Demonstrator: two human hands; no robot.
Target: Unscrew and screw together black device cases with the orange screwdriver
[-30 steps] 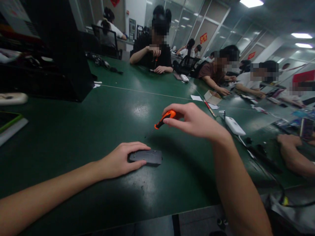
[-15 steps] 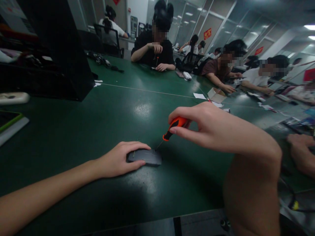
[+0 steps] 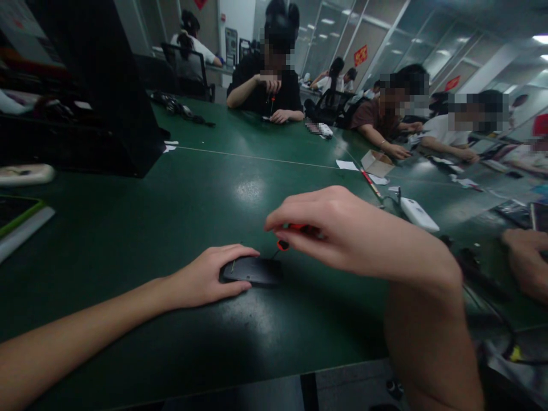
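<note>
Our right hand (image 3: 342, 231) is clenched around the orange screwdriver (image 3: 295, 231) — lower than before, tip now at the dark phone (image 3: 252, 270). Our left hand (image 3: 205, 278) lies flat on the phone, pinning it to the green table (image 3: 171, 200) — unchanged.

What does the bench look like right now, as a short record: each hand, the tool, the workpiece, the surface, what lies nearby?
left hand: flat on the near end of the dark device, pinning it
right hand: closed round the screwdriver handle
screwdriver: orange and black, tilted, tip at the device's far right edge
dark device: lying flat on the mat
green mat: covers the table
white device: to the right, with a cable
</note>
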